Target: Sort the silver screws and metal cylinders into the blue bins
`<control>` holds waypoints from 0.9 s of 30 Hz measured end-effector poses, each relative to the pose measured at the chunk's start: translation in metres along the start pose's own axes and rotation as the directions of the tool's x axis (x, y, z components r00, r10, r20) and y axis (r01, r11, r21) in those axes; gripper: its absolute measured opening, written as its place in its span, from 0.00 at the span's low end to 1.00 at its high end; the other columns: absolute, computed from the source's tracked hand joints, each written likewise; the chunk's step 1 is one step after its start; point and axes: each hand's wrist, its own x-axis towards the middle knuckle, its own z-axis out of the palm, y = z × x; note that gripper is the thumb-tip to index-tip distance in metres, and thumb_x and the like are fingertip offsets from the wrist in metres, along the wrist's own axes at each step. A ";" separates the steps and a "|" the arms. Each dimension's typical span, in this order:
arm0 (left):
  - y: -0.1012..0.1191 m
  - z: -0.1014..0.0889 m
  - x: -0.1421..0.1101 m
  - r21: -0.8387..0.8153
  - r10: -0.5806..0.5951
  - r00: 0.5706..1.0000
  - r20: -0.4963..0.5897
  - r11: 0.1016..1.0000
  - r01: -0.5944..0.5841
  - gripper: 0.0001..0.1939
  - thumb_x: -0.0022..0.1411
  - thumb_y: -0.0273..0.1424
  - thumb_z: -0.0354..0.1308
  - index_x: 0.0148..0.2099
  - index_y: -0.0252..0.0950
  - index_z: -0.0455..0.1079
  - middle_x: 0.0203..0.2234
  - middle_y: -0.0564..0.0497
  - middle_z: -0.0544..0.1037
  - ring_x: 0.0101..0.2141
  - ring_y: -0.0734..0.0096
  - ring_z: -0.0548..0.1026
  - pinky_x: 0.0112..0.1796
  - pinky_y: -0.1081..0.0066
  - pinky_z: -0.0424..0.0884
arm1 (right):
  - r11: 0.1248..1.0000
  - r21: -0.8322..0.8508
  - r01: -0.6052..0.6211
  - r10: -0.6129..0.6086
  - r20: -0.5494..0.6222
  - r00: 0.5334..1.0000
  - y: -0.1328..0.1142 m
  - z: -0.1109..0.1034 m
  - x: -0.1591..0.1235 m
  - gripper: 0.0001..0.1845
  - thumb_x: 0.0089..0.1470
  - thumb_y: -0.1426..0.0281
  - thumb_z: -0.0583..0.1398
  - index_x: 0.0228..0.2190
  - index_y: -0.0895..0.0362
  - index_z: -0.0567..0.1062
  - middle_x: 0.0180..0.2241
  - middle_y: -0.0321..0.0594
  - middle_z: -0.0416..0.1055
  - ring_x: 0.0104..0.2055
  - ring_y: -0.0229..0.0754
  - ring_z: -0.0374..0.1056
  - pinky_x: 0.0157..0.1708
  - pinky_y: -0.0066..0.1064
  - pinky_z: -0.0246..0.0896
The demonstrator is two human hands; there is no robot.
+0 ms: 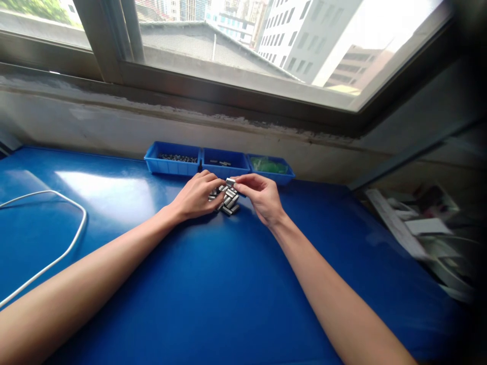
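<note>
Small silvery metal pieces (230, 202) lie in a heap on the blue tabletop, short and bar-shaped. My left hand (198, 195) rests against the heap's left side, its thumb and index finger spread apart with pieces showing between them. The rest of its fingers curve down out of sight. Just above the heap, my right hand (264, 195) pinches one small metal piece (230, 181) between thumb and fingertips. The left index fingertip is close to that piece; whether it touches, I cannot tell.
Behind my hands, three blue bins stand in a row: one with many small dark parts (148, 161), one with a few metal pieces (224, 171), one with green material (289, 177). A white cable (81, 223) curves across the left. Cluttered items (426, 225) sit at right, beyond the table edge.
</note>
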 end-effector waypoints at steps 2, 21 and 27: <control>-0.001 0.000 0.000 -0.019 -0.012 1.000 -0.020 1.000 0.011 0.11 0.68 0.34 0.55 0.46 0.36 0.77 0.40 0.44 0.80 0.42 0.59 0.74 0.46 0.60 0.71 | 0.995 -0.080 0.065 -0.071 -0.074 0.995 -0.004 0.001 0.017 0.11 0.42 0.66 0.73 0.31 0.55 0.82 0.37 0.40 0.83 0.42 0.47 0.79 0.49 0.39 0.74; 0.001 0.000 0.000 -0.025 -0.047 0.999 0.000 0.999 0.047 0.11 0.69 0.32 0.54 0.45 0.36 0.77 0.40 0.44 0.80 0.43 0.59 0.74 0.46 0.61 0.72 | 0.259 -0.944 0.204 0.317 0.283 0.905 -0.080 -0.042 0.043 0.10 0.44 0.65 0.71 0.32 0.52 0.84 0.29 0.39 0.80 0.27 0.42 0.72 0.27 0.29 0.64; 0.000 0.000 0.000 -0.038 -0.059 0.998 0.005 0.997 0.060 0.11 0.69 0.33 0.55 0.46 0.36 0.77 0.40 0.45 0.80 0.43 0.60 0.74 0.46 0.61 0.72 | 0.187 -0.968 0.165 0.392 0.228 0.891 -0.061 -0.040 0.047 0.12 0.48 0.62 0.70 0.36 0.52 0.84 0.31 0.44 0.80 0.30 0.45 0.73 0.30 0.32 0.64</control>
